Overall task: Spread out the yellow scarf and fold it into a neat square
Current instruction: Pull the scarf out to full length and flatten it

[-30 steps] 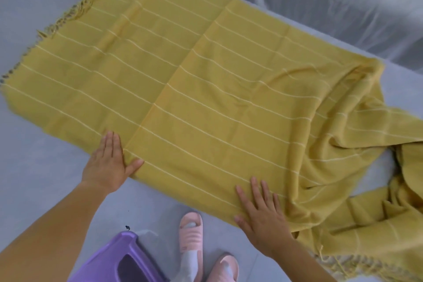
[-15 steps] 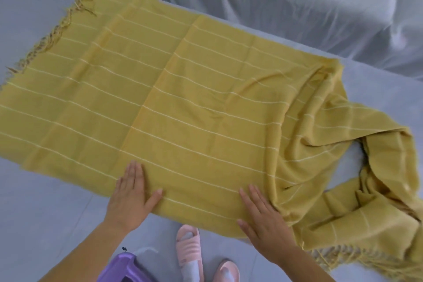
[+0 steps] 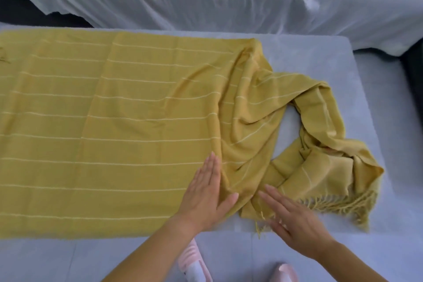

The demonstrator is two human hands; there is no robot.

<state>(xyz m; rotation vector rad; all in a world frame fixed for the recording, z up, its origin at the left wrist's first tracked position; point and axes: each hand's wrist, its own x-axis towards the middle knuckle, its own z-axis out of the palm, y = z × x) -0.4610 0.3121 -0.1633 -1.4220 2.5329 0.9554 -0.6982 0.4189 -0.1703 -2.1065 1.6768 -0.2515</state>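
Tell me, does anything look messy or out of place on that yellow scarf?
Yes. The yellow scarf lies flat on the left, but its right end is bunched and twisted into a loop, with its fringe tangled near the table edge. The left hand presses flat beside the bunching; the right hand is open by it.

A pale grey surface (image 3: 320, 57) carried the yellow scarf (image 3: 114, 133), spread flat over its left and middle, bunched and fringed toward the near right corner
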